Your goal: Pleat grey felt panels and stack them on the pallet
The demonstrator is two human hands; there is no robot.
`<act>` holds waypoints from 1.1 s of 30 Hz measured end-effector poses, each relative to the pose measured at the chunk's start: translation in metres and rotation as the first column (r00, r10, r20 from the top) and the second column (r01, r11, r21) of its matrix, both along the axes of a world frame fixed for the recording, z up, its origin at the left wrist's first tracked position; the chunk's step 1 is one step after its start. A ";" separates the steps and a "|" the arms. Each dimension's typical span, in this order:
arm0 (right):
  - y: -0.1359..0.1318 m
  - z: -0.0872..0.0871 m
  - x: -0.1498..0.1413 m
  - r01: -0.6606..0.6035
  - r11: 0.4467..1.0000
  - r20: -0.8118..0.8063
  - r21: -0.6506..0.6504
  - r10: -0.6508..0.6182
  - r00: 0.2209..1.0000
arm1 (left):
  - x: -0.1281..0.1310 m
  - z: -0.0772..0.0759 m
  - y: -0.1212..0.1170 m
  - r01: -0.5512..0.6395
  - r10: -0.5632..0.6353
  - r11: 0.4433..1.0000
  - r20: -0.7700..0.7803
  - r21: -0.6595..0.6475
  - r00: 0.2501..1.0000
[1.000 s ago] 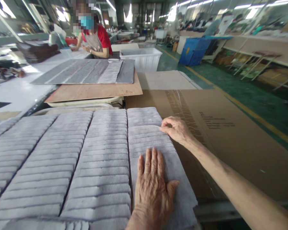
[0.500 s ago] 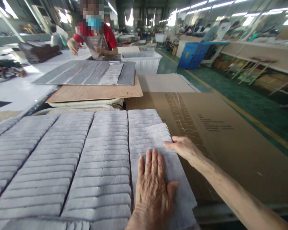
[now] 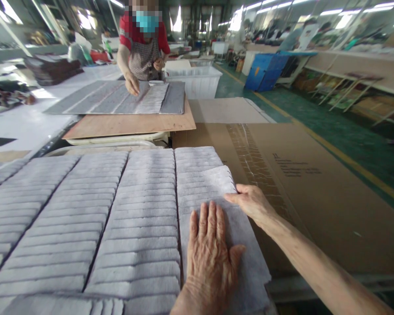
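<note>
1. Location: the grey cloth pieces (image 3: pixel 197 188) in the rightmost row lie beside the cardboard (image 3: pixel 315 210), under and between both hands.
2. Left hand (image 3: pixel 212 251): flat, palm down, fingers extended, resting on this row; it grips nothing.
3. Right hand (image 3: pixel 251 201): thumb and fingers at the row's right edge. Whether they pinch the cloth cannot be told.
4. Done, as judged from the layout: the other rows (image 3: pixel 147 210), to the left, lie in regular overlapping layers with narrow gaps between them.
5. Left, by the same judgement: the rightmost row appears unfinished. Several layers beside the right hand sit skewed and slightly raised, and the near part shows one broad, flat surface.
6. Obstructions: the left hand hides part of the rightmost row. A folded bundle (image 3: pixel 52 304) covers the near end of rows at lower left.
7. Surroundings: beyond the rows are a wooden board (image 3: pixel 131 122), a grey sheet (image 3: pixel 98 98) bearing a small layered stack (image 3: pixel 154 98), a white bin (image 3: pixel 203 83) and a co-worker (image 3: pixel 142 57), well apart from both hands.
</note>
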State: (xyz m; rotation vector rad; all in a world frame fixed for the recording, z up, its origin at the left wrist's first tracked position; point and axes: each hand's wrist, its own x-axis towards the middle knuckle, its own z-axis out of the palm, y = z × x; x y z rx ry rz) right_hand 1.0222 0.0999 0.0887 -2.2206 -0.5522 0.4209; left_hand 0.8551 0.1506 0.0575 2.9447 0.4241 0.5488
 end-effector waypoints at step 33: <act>-0.030 -0.016 -0.039 0.154 0.988 0.230 0.024 -0.155 0.961 | 0.000 0.000 0.004 0.029 -0.027 0.998 -0.044 0.059 0.999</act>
